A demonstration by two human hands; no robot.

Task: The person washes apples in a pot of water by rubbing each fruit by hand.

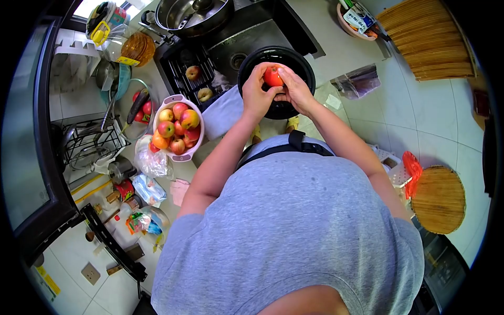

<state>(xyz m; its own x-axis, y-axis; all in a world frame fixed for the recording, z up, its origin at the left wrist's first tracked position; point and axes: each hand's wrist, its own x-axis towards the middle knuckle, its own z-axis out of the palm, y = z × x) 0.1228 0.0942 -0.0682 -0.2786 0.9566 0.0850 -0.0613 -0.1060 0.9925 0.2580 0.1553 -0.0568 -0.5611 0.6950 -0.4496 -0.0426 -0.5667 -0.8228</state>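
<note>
Both my hands close round a red apple (273,76) over a round black basin (310,71). My left hand (257,90) grips the apple from the left, with the thumb low and the fingers at the top. On the other side, my right hand (296,89) wraps the apple, its fingertips partly hidden. A pink colander (157,119) heaped with red and yellow apples (180,120) stands to the left. One more apple (192,72) lies on the black drain rack (176,63), with a pale yellow fruit (205,94) below it.
Behind the basin is a dark sink (252,39), with a steel pot (195,16) at its upper left. An oil jug (137,48), an eggplant (137,106) and a plastic bag (152,160) crowd the left counter. A round wooden board (439,199) is at right.
</note>
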